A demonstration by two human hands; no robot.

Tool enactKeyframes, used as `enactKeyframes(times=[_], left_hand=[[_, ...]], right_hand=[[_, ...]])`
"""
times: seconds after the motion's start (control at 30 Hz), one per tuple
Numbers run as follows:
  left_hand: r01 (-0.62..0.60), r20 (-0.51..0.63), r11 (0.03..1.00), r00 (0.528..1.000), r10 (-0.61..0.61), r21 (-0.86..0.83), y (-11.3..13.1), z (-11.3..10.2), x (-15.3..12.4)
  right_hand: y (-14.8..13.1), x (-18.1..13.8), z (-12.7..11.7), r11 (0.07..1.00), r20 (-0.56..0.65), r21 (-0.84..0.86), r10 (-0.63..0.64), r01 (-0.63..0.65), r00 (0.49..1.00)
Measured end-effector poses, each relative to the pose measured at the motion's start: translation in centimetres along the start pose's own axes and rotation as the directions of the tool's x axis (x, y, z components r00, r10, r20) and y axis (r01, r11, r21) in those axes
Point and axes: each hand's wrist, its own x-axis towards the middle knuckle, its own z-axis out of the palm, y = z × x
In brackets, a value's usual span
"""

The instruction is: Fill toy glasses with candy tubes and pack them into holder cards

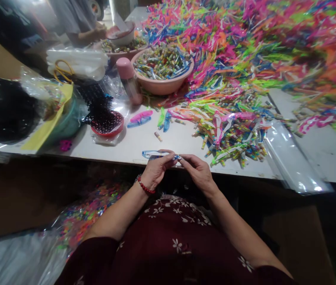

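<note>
Just over the table's front edge, my left hand is closed around a blue plastic piece, a flat loop with a white strip along it. One end of the loop sticks out on the left. My right hand pinches the other end between thumb and fingers, close to my left fingertips. What exactly lies between the right fingertips is mostly covered. Beyond my hands lie a small patterned tube, green and blue plastic pieces, and a pink piece against another blue one.
A large heap of bright plastic pieces covers the back right. Nearer lies a pile with patterned tubes, beside clear plastic bags. Left stand a pink bowl of tubes, a pink-capped bottle and a red basket. Another person's arm shows behind.
</note>
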Motion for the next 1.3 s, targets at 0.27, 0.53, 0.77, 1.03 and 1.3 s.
enactKeyframes(times=[0.27, 0.53, 0.77, 1.03, 1.3], left_hand=[[0.051, -0.076, 0.999, 0.996, -0.051, -0.002, -0.3, -0.4, 0.3], [0.135, -0.09, 0.99, 0.986, -0.137, -0.029, -0.4, -0.3, 0.5], [0.056, -0.009, 0.997, 0.998, -0.056, 0.054, -0.4, -0.6, 0.2], [-0.109, 0.112, 0.947, 0.991, 0.078, 0.302, 0.2, -1.2, 2.2], [-0.32, 0.106, 0.162, 0.678, 0.728, 0.934, 7.5, -4.7, 10.4]], right_hand=[[0.3, -0.1, -0.1, 0.999, -0.027, -0.049, -0.015, 0.014, 1.0], [0.6, 0.2, -0.9, 0.986, 0.015, -0.119, -0.116, 0.117, 0.993], [0.8, -0.2, -0.6, 0.896, 0.123, -0.292, -0.312, 0.334, 0.942], [-1.5, 2.6, -7.5, 0.804, -0.288, -0.554, -0.427, 0.214, 0.857], [-3.2, 10.1, -8.4, 0.405, -0.103, -0.878, -0.681, 0.256, 0.725]])
